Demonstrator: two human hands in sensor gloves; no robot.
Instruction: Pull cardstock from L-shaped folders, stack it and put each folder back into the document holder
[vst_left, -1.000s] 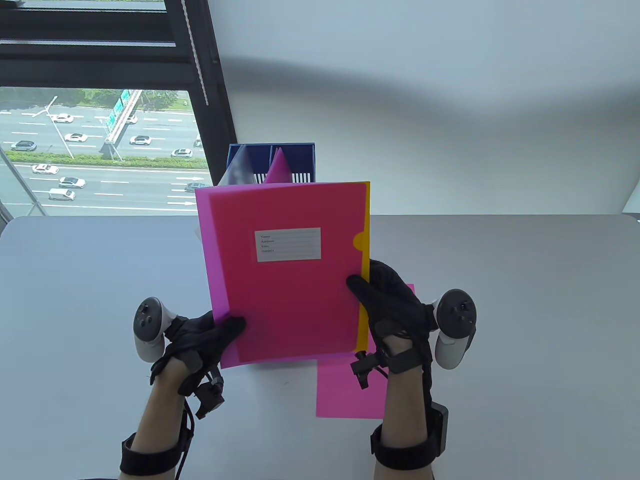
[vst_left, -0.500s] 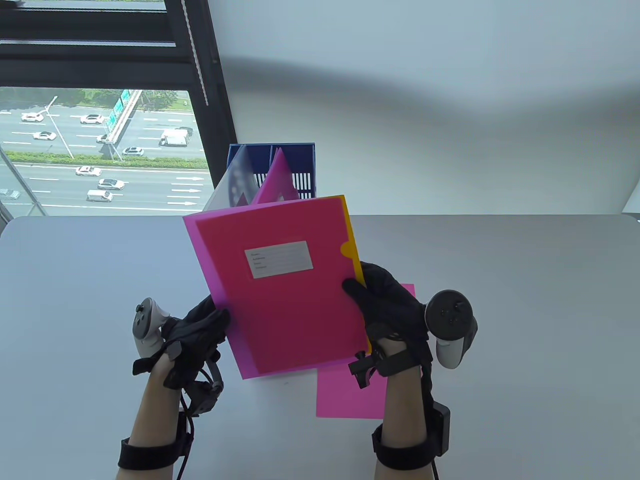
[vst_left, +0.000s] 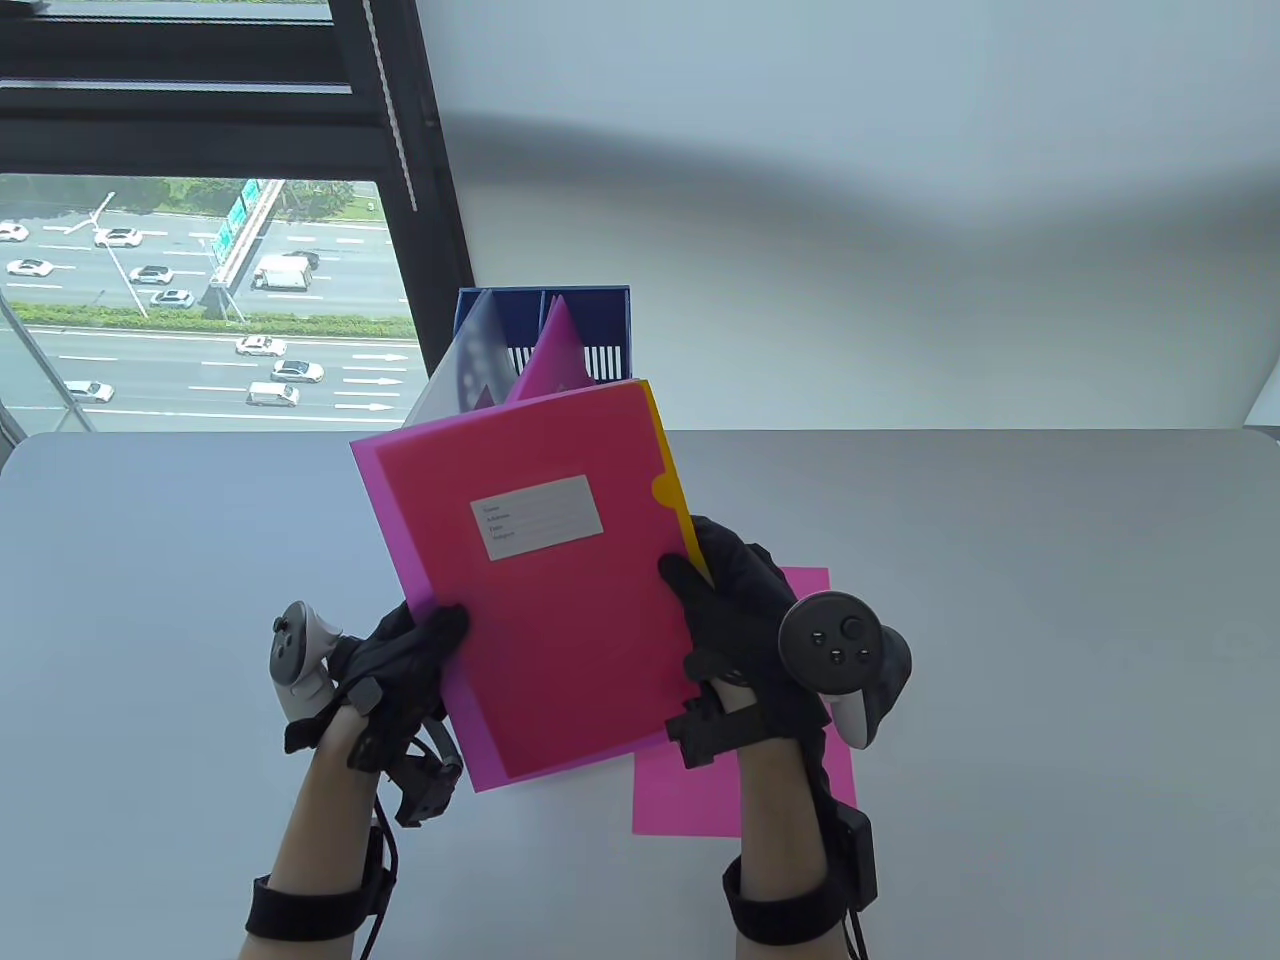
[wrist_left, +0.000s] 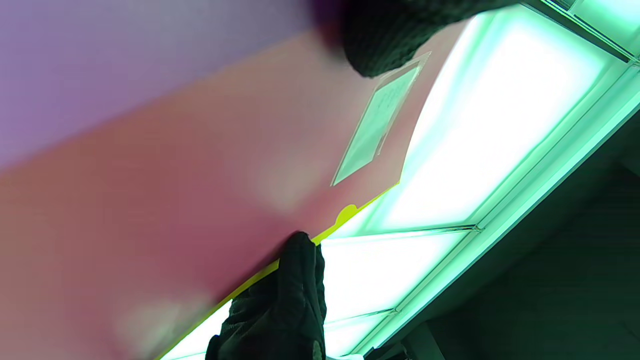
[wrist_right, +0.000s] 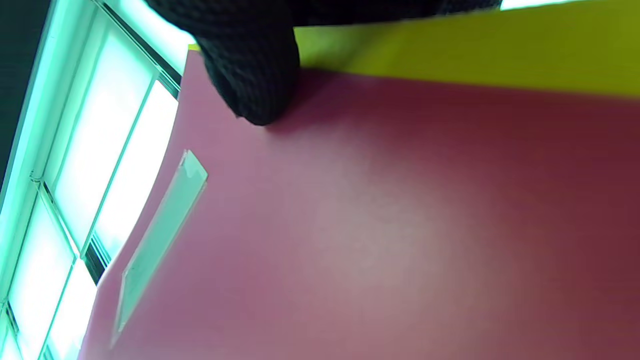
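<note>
Folder (vst_left: 540, 580) now tilting further leftward, left hand (vst_left: 400, 670) and right hand (vst_left: 735, 620) each pinching a lower edge, thumbs in front.

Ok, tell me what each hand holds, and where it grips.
Both hold the pink folder: left hand pinches its lower left edge, right hand its right edge, where yellow cardstock shows.

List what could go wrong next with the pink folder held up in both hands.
1. The yellow cardstock shows only as a thin strip past the pink folder; the right hand pinches both there, so pulling may drag the folder along.
2. The left hand has just a corner grip, so the slick folder might slip.
3. The tilted folder nearly reaches the document holder behind it and could knock the folders standing inside.
</note>
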